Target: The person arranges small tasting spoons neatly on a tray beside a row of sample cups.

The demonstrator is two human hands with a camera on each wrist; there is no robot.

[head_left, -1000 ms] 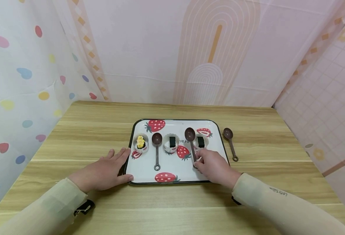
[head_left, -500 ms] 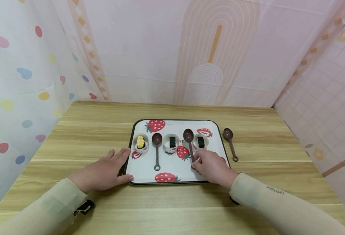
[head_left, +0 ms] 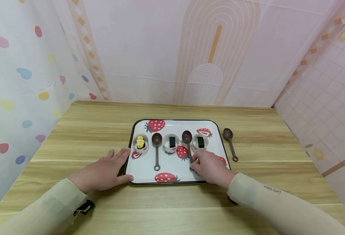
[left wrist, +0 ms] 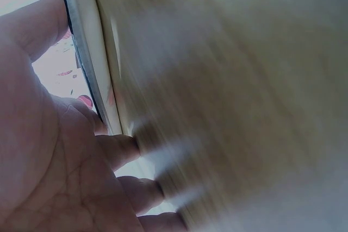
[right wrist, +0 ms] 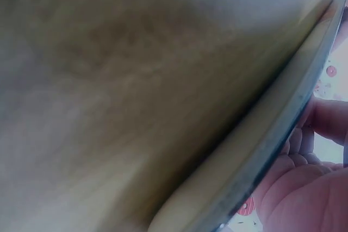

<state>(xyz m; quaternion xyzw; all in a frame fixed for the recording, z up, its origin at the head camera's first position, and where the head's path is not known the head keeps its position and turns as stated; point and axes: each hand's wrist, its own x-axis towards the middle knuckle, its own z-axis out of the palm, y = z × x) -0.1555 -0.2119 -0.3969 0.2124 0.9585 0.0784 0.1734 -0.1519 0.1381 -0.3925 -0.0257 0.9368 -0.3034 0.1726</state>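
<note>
My right hand (head_left: 211, 167) pinches the handle end of a brown measuring spoon (head_left: 187, 136) over the right half of a strawberry-print tray (head_left: 144, 173). The spoon's bowl points away from me, between two paper cups. My left hand (head_left: 103, 173) lies with straight fingers at the tray's left edge, its thumb at the near corner. A second measuring spoon (head_left: 157, 139) lies left of the middle cup (head_left: 167, 147). That cup and the right cup (head_left: 194, 143) each hold a black block-like piece. In the left cup (head_left: 136, 147) sits a yellow-topped piece (head_left: 141, 142).
Another brown measuring spoon (head_left: 231, 142) lies on the wooden table (head_left: 172, 209) just right of the tray. Patterned cloth (head_left: 146, 52) hangs behind the table and along both sides. In the right wrist view, the tray's rim (right wrist: 272, 134) crosses in front of the right hand.
My right hand has shifted slightly left with the measuring spoon, bringing its bowl left and toward me, away from the right cup. My left hand has stayed still.
</note>
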